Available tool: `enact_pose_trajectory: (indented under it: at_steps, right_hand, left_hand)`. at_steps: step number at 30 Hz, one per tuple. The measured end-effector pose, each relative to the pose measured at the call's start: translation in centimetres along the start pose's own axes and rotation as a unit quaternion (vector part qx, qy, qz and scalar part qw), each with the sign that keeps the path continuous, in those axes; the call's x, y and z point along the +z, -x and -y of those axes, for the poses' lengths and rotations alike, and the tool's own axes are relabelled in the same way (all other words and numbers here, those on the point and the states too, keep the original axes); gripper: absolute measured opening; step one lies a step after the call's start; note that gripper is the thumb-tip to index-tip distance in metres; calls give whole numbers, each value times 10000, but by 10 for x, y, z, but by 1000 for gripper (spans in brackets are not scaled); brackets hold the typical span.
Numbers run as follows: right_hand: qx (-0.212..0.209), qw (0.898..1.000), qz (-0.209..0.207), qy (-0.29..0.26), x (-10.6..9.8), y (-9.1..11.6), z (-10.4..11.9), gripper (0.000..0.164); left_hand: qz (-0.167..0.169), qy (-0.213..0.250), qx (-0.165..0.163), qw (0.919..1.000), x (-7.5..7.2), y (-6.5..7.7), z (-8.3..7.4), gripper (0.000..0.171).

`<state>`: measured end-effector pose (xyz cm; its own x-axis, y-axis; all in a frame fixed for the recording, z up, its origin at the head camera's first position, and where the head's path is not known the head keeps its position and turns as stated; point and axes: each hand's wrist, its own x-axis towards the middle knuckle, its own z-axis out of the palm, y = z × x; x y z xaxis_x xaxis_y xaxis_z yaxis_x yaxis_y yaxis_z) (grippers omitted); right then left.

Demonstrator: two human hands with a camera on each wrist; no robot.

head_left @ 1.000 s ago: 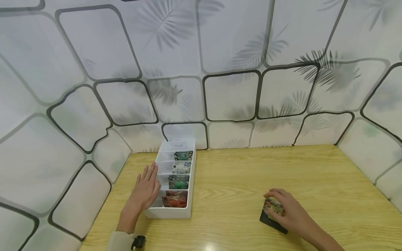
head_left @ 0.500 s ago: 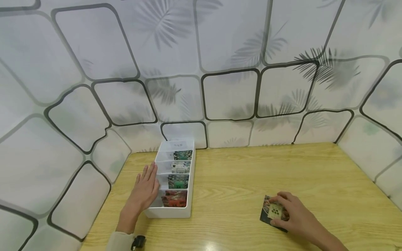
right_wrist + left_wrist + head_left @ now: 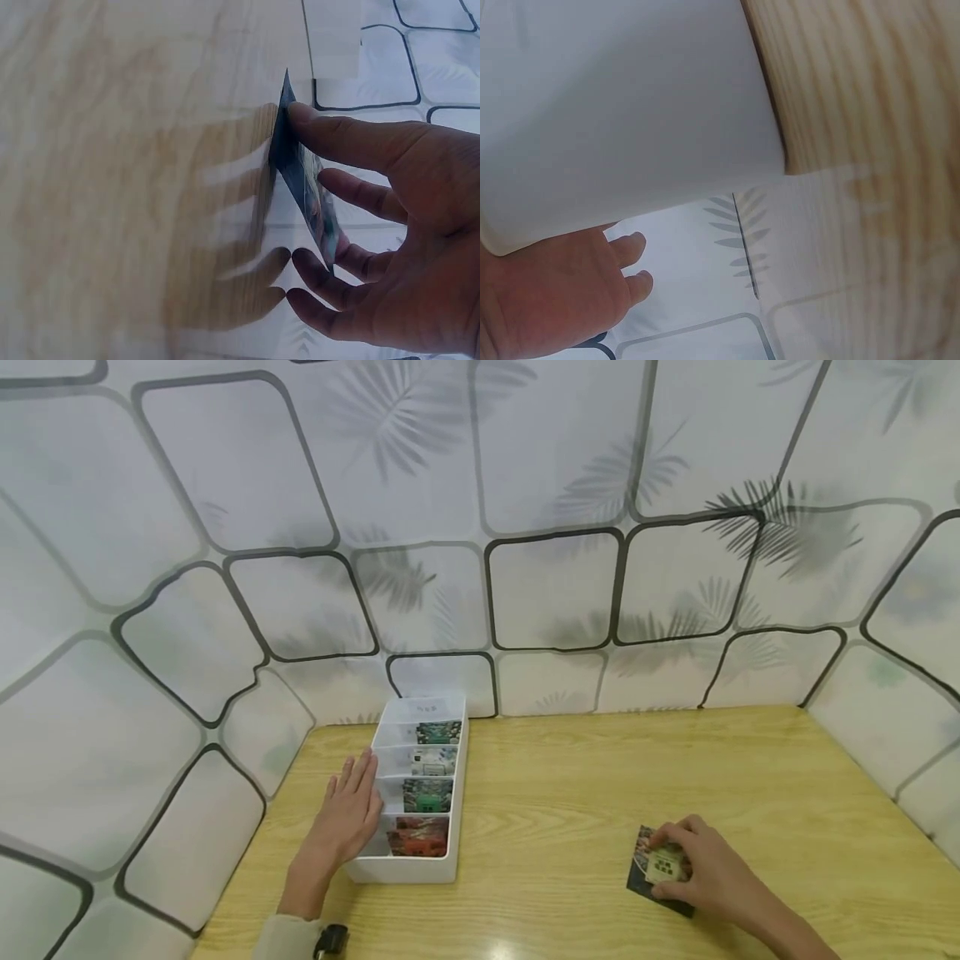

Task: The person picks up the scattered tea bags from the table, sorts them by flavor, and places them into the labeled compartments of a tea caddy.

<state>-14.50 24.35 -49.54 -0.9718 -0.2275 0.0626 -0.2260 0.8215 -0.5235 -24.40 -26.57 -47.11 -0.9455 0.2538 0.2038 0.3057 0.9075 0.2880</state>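
Observation:
My right hand pinches a dark card with a colourful picture and a pale yellow label. In the right wrist view the thumb presses near one end of the card, and curled fingers meet its other edge. The card stands close over the table there, with the hand's reflection beside it. My left hand lies with its fingers straight along the left side of a white divided box. In the left wrist view the box wall hides part of that hand.
Inside the box, red cards, green cards, white cards and teal cards stand in separate compartments, front to back. A patterned cloth wall borders the wooden table at the back and sides.
My right thumb and fingers have shifted over the card, showing more of its yellow label. Card and hand have slid slightly right. The left hand and box keep their places.

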Motion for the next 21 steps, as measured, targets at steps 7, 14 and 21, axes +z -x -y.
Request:
enact_pose_trajectory:
  at_steps: [7,14,21]
  right_hand:
    - [53,9991,-51,-421,-8,-3,-3,42]
    - [-164,9974,-342,-619,-20,-6,-8,42]
    - [-109,9943,-597,-878,-31,-8,-13,35]
  left_hand:
    - [6,-55,29,10000,-1,-2,-1,56]
    - [-7,-33,26,10000,-3,-1,-1,56]
    - [-23,-68,59,10000,1,-1,-1,56]
